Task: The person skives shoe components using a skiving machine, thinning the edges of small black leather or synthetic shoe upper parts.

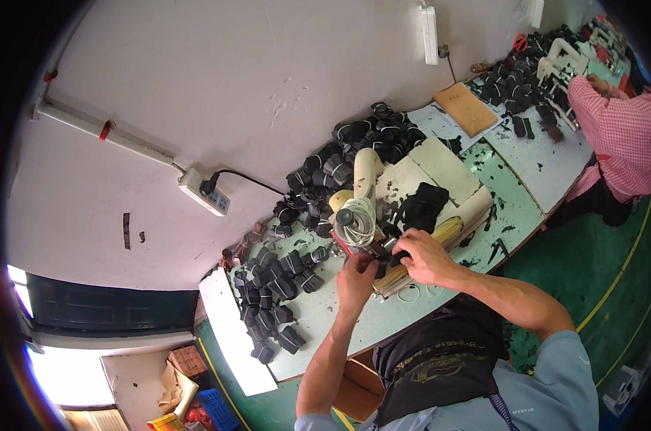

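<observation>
I held matt black fabric (pixel 399 257); the cream sewing machine (pixel 367 171) had a smooth finish, my black apron (pixel 440 353) was matt cloth, and the tabletop (pixel 328 310) looked smooth, faintly glossy.

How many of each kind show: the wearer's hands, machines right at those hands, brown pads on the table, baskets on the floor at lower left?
Hands: 2 (left hand, right hand)
Machine: 1
Brown pad: 1
Baskets: 2 (blue basket, yellow basket)
Total: 6

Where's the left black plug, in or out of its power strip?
In: the plug sits against the power strip, no prongs showing.
</observation>
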Demonstrator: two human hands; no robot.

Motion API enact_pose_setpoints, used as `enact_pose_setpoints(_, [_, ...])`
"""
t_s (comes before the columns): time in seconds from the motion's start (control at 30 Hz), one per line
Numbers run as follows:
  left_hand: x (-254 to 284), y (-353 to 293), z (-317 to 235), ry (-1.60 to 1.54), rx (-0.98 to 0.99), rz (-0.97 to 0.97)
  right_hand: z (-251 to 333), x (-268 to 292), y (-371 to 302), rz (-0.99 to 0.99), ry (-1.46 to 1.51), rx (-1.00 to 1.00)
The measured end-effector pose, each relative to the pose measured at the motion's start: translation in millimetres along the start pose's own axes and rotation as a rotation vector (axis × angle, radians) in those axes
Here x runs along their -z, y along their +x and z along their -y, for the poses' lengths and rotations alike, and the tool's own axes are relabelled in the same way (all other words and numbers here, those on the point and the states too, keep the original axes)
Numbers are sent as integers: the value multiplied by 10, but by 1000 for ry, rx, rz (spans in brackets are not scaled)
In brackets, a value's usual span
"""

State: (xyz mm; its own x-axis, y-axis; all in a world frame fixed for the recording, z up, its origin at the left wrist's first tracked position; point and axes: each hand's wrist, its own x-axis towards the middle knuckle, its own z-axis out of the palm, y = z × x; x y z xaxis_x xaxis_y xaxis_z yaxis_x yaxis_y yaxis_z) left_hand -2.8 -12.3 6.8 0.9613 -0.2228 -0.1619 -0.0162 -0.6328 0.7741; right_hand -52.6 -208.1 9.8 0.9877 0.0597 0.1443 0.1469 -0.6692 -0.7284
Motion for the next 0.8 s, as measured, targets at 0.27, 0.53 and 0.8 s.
enact_pose_setpoints(0.27, [110,-67,86,-298,111,222,60,50,-68,-27,-102,-27])
enact_pose_setpoints(0.53, [210,-44,216,-159,229,173,-16,70,-59,22,-43,-57])
enact_pose_setpoints(0.8, [-102,-18,176,13,42,9,28,-19,53,-40,-40,64])
